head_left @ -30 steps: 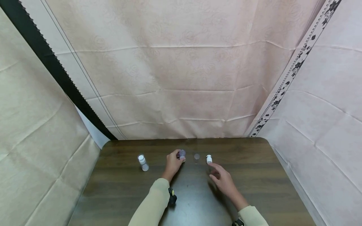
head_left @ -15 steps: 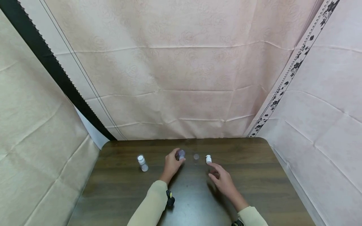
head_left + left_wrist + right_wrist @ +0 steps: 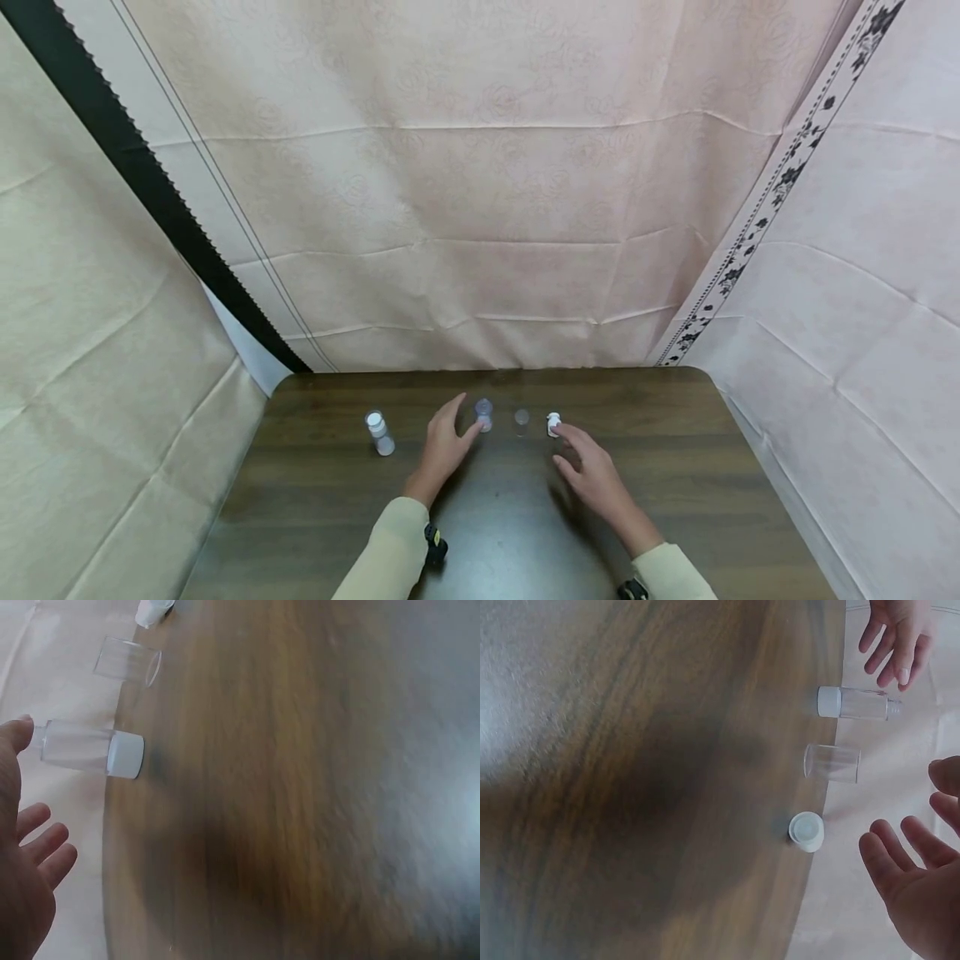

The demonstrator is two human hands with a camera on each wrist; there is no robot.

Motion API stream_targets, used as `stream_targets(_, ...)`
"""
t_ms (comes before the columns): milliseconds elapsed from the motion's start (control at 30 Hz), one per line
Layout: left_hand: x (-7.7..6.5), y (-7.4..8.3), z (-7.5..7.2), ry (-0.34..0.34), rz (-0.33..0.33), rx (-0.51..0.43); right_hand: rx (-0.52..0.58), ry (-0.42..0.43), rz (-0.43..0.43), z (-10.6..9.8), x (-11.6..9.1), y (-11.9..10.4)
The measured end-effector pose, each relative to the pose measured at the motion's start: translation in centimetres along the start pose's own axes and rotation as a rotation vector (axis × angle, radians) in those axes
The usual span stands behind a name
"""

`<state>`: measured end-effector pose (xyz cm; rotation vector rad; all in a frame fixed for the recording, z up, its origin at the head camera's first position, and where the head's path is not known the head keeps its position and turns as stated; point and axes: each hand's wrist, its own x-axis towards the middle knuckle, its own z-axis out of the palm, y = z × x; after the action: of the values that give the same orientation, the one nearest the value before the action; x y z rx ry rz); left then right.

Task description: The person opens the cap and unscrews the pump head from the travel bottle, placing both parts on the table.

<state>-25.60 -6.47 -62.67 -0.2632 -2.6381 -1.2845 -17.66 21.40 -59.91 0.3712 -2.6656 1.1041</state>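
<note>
A clear bottle with a white base (image 3: 483,414) stands upright near the table's far edge, its narrow neck uncovered in the left wrist view. Beside it on the left is my left hand (image 3: 444,448), thumb and fingers spread apart and holding nothing. A clear cylindrical cap (image 3: 129,661) stands just right of the bottle. Further right sits a small white pump top (image 3: 806,831). My right hand (image 3: 596,475) hovers near that part with loosely bent fingers; the right wrist view shows a gap between them and nothing held.
A second bottle with a white top (image 3: 380,433) stands to the left on the dark wooden table (image 3: 300,500). Pale cloth (image 3: 480,250) hangs behind the table's far edge and along both sides.
My left hand has let go of the clear bottle and drawn back to the left, leaving it standing. The right hand has hardly moved near the white pump top.
</note>
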Motion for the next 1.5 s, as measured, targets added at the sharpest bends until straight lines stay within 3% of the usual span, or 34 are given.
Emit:
stream_targets(233,-1.6,0.1,-1.7,-0.045,0.058,0.163,-0.134,-0.041,-0.071,0.0,0.6,-0.6)
stream_targets(400,-2.6,-0.1,-2.9,-0.075,0.091,0.290,-0.211,-0.121,-0.069,0.0,0.9,-1.6)
stream_targets(567,-3.5,-0.3,-4.2,-0.121,0.109,0.390,-0.248,-0.188,-0.084,0.0,1.5,-2.2)
stream_targets(700,-4.3,-0.5,-5.3,-0.119,0.138,0.435,-0.269,-0.221,-0.135,0.4,2.0,-2.4)
stream_targets(900,-5.5,-1.3,-6.5,-0.012,0.246,0.446,-0.309,-0.224,-0.239,1.3,2.6,-2.9)
stream_targets(1200,-6.8,-3.8,-8.2,0.269,0.422,0.369,-0.326,-0.182,-0.388,3.2,2.9,-3.8)
stream_targets(1500,-7.4,-6.4,-9.7,0.439,0.429,0.279,-0.299,-0.212,-0.396,4.4,2.7,-5.2)
